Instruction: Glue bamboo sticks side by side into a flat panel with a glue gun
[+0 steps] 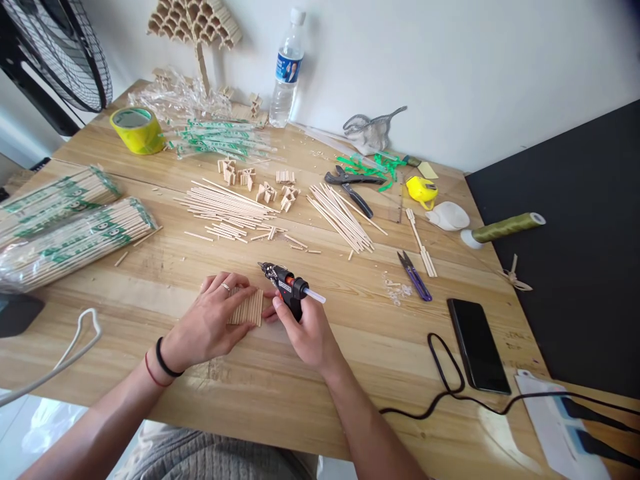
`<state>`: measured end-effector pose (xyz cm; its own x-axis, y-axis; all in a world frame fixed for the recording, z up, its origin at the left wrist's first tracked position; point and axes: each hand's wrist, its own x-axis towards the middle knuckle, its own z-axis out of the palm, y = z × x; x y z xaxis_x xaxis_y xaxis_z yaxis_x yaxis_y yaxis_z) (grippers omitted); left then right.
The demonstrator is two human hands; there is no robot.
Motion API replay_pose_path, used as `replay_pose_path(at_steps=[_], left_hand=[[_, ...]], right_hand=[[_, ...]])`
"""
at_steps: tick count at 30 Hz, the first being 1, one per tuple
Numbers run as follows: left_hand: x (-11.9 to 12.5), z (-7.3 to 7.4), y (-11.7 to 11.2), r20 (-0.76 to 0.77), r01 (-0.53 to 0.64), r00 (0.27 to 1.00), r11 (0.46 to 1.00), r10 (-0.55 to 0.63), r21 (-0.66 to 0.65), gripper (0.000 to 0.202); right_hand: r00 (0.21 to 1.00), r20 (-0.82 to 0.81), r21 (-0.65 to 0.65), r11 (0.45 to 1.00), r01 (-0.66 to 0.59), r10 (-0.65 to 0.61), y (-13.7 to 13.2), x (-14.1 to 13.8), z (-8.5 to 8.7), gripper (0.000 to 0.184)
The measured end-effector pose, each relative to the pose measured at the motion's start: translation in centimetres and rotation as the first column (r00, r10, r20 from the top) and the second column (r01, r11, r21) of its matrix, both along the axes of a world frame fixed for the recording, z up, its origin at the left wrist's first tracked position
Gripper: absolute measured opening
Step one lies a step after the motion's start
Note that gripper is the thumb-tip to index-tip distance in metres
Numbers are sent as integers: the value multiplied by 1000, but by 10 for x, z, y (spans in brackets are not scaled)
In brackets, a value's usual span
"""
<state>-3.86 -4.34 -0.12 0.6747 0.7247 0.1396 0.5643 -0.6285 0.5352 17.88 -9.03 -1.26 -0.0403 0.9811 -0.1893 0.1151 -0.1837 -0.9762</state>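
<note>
My right hand (311, 333) is wrapped round the grip of a black hot glue gun (287, 287), whose nozzle points up and to the left. A clear glue stick (315, 295) juts from the gun's back end. Beside it on the table, my left hand (213, 320) grips a small flat panel of wooden sticks (247, 308) laid side by side, with thumb and fingers at its edges. Part of the panel is hidden beneath that hand. Some right-hand fingertips reach the panel's right edge; whether they touch it I cannot tell.
Loose sticks (225, 203) and small stick pieces (267, 193) lie beyond my hands. Bagged sticks (85, 233) are at left. To the right are cutters (355, 187), purple snips (415, 277), a phone (479, 345) and a black cable (445, 393). A water bottle (287, 73) stands behind.
</note>
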Motion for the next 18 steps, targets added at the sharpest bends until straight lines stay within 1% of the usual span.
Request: replay_pose_path(at_steps=[8,14,16,18], left_hand=[[1,2,1,-14,4,1000,1000,-4,-2,43],[-1,1,1,11,5,1000,1000,-5,11,41],[-5,4,3,43,1,999,1000,-2,4,42],[-12,9,7,119,-55,991,998,58,-27,45]], right_hand=[[1000,18,-4,1000,-4,4,1,0,1,38],[1000,-14,-27,1000,-11,11,2,1,0,40],[1000,-28,-16,1000,7,-8,4,3,-1,41],[998,-48,-6,999,44,-44,5,4,-2,42]])
